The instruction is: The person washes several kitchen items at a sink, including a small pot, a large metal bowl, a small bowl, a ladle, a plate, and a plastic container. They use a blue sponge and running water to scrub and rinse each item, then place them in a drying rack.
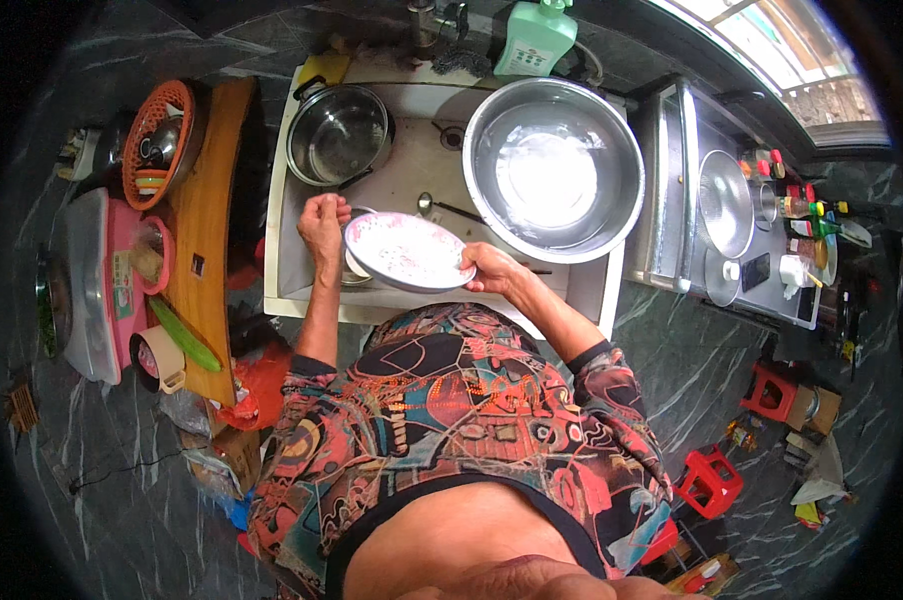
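Over the front of the white sink (571, 286), my right hand (490, 268) grips the rim of a shallow bowl (410, 251) with a pink floral pattern. The bowl is tilted, its inside facing up toward me. At its left edge is my left hand (322, 225), fingers curled. A thin pale piece shows between those fingers and the bowl; I cannot tell whether the hand holds it. Partly hidden beneath the bowl is another round dish (355, 271). A large metal basin (553, 169) holding water stands at right, and a steel pot (337, 135) at back left.
A ladle (426, 202) with a dark handle lies in the sink near the drain (451, 136). Behind stands a green pump bottle (538, 39). Left is a wooden board (210, 247) with a long green vegetable (185, 335); right, a steel stove (665, 195) with a strainer (725, 202).
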`<state>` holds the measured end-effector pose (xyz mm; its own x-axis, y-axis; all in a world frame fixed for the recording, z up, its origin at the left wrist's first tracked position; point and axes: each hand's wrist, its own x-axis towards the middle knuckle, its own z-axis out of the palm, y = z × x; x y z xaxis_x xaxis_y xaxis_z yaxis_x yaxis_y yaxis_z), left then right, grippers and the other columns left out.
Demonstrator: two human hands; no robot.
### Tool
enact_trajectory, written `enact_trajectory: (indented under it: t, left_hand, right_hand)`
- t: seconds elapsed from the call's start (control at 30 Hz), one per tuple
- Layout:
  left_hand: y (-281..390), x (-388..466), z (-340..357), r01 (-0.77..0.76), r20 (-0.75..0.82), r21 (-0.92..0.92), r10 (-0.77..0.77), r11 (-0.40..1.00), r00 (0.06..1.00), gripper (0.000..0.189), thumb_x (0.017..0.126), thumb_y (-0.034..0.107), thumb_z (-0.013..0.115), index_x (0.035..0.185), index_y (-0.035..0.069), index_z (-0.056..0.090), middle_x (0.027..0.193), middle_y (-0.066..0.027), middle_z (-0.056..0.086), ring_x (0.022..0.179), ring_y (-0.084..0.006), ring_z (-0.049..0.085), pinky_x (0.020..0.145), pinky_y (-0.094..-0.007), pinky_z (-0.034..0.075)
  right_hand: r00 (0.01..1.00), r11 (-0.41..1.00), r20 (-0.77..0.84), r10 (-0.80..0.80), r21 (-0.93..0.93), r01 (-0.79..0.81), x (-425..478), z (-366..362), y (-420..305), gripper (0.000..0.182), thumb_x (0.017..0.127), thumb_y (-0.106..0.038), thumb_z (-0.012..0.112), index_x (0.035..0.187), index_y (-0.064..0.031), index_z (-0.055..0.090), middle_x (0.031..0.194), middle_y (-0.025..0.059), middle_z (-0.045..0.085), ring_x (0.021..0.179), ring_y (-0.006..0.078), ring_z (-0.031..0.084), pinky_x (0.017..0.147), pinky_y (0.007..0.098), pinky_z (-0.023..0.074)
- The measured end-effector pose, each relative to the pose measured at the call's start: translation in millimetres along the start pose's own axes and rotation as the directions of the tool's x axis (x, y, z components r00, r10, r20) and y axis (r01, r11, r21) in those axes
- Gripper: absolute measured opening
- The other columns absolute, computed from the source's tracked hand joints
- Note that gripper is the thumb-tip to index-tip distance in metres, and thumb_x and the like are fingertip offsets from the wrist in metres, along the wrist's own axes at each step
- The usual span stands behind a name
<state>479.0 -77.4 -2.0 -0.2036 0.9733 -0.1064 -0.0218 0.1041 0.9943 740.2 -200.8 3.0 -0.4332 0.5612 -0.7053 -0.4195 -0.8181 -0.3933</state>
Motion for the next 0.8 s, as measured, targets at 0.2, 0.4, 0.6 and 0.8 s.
enact_trajectory:
  t: [0.2,0.4,0.6,0.8]
  left_hand:
    - [76.4,-9.8,77.3,0.006,0.332,-0.109,0.031,0.994,0.943,0.019,0.088,0.017,0.052,0.092,-0.001,0.059,0.082,-0.0093,0.063,0.069,-0.0146,0.061,0.062,-0.0259,0.051]
    - [40.6,-33.4,178.2,0.136,0.704,0.118,-0.179,0.984,0.687,0.02,0.085,0.014,0.055,0.098,-0.002,0.055,0.085,-0.0099,0.062,0.072,-0.0144,0.061,0.062,-0.026,0.051]
    - [-48.3,-27.4,235.5,0.254,0.606,0.498,-0.543,0.829,0.581,0.025,0.073,0.012,0.061,0.088,-0.007,0.053,0.07,-0.0127,0.056,0.063,-0.0216,0.058,0.048,-0.0338,0.047]
    - [-69.7,-28.6,250.0,0.531,0.431,0.439,-0.689,0.724,0.583,0.034,0.074,0.012,0.06,0.101,-0.008,0.056,0.088,-0.0209,0.058,0.07,-0.0325,0.061,0.055,-0.0406,0.053]
  right_hand:
    - [0.72,0.778,-0.295,-0.628,-0.27,0.567,-58.8,-35.2,-42.7,0.014,0.073,-0.006,0.053,0.086,-0.0032,0.055,0.061,-0.0028,0.05,0.044,0.006,0.047,0.033,0.02,0.0342]
    - [0.17,0.532,-0.515,-0.84,-0.723,0.441,-108.1,-88.4,-83.0,0.017,0.078,-0.007,0.046,0.093,-0.0075,0.055,0.056,0.0008,0.05,0.038,0.0083,0.044,0.031,0.0245,0.0336]
    - [-0.141,0.33,-0.358,-0.923,-0.925,0.188,-60.0,-159.6,-93.1,0.024,0.075,-0.008,0.049,0.098,-0.0038,0.055,0.072,0.0104,0.061,0.058,0.0196,0.058,0.051,0.0329,0.047]
    - [-0.146,0.52,-0.545,-0.826,-0.836,0.177,11.1,-200.9,-86.0,0.029,0.07,-0.003,0.053,0.099,-0.0022,0.056,0.08,0.0112,0.063,0.072,0.022,0.062,0.064,0.0341,0.049]
